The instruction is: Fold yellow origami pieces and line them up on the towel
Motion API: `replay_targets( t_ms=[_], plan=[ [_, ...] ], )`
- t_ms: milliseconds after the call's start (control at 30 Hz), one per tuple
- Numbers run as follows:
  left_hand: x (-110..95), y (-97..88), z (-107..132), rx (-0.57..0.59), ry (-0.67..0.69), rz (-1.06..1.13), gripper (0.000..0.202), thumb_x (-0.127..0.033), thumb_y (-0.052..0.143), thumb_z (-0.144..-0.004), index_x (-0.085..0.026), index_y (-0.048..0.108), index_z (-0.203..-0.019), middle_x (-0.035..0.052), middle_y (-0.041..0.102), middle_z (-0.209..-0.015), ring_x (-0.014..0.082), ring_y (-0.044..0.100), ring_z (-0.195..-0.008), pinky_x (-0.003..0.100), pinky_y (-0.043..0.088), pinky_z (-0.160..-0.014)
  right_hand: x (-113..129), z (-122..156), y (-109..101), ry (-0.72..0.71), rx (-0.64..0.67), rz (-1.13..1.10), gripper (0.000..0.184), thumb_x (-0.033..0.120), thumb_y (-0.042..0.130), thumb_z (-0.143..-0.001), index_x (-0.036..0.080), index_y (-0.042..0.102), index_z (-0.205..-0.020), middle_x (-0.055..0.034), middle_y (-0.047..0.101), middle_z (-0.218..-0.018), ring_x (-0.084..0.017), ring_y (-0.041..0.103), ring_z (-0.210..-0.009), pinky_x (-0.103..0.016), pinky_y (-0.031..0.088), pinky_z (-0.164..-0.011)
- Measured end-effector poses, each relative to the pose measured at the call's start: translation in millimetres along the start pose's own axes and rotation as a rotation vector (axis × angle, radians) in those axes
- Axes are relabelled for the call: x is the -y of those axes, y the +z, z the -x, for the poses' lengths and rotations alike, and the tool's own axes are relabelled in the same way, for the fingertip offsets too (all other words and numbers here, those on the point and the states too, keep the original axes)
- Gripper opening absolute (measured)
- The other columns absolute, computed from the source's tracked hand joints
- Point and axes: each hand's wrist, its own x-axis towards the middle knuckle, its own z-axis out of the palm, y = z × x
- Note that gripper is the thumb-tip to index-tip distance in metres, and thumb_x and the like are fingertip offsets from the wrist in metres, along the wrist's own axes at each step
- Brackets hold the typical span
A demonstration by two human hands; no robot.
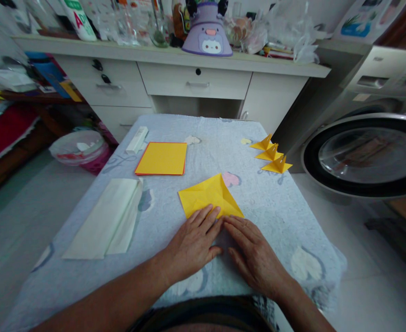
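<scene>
A yellow sheet of paper, folded into a pointed shape, lies on the cloth-covered table in front of me. My left hand lies flat with its fingers stretched out, the fingertips pressing the paper's near edge. My right hand rests flat beside it, fingers extended, its tips touching the same near edge. Neither hand grips anything. A stack of square yellow sheets lies further back on the left. Three small folded yellow pieces stand in a row at the back right.
A folded white cloth or paper lies at the table's left. A small white box sits behind the stack. A cluttered desk with drawers stands beyond, a washing machine door is at the right, a pink basin on the floor left.
</scene>
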Motion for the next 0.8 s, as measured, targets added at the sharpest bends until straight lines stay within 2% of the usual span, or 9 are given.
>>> replay_targets(
  t_ms=[233, 400, 667, 800],
  plan=[
    [3.0, 2.7, 1.9, -0.015, 0.025, 0.022, 0.065, -0.058, 0.047, -0.092, -0.017, 0.039, -0.142, 0.0113, 0.036, -0.154, 0.0267, 0.03, -0.143, 0.042, 0.025, -0.117, -1.5, -6.8, 12.8, 0.066, -0.025, 0.036, 0.05, 0.022, 0.053, -0.09, 0.016, 0.047, -0.139, -0.0149, 0.054, -0.138, -0.026, 0.05, -0.129, -0.051, 0.046, -0.106],
    [3.5, 2.1, 3.2, -0.028, 0.009, 0.029, 0.069, -0.059, 0.042, -0.093, -0.015, 0.032, -0.146, 0.0123, 0.036, -0.154, 0.0243, 0.03, -0.144, 0.039, 0.023, -0.118, -1.0, -9.4, 16.2, 0.079, -0.007, 0.09, 0.053, 0.023, 0.055, -0.088, 0.015, 0.046, -0.14, -0.0151, 0.056, -0.135, -0.027, 0.053, -0.124, -0.05, 0.047, -0.106],
    [4.9, 0.9, 4.9, 0.012, 0.003, 0.038, 0.073, -0.057, 0.046, -0.093, -0.012, 0.027, -0.148, 0.0148, 0.03, -0.156, 0.0244, 0.026, -0.145, 0.039, 0.022, -0.118, -0.3, -12.2, 16.3, 0.065, 0.042, 0.157, 0.056, 0.026, 0.058, -0.088, 0.013, 0.045, -0.14, -0.0156, 0.056, -0.131, -0.029, 0.053, -0.12, -0.049, 0.049, -0.103],
    [9.2, -0.6, 6.8, 0.036, -0.005, 0.05, 0.077, -0.059, 0.047, -0.091, -0.011, 0.026, -0.148, 0.016, 0.028, -0.157, 0.0252, 0.024, -0.146, 0.04, 0.022, -0.119, 1.5, -14.2, 14.6, 0.059, 0.056, 0.177, 0.053, 0.03, 0.059, -0.088, 0.011, 0.049, -0.137, -0.0166, 0.057, -0.128, -0.029, 0.053, -0.117, -0.049, 0.05, -0.1]
  ],
)
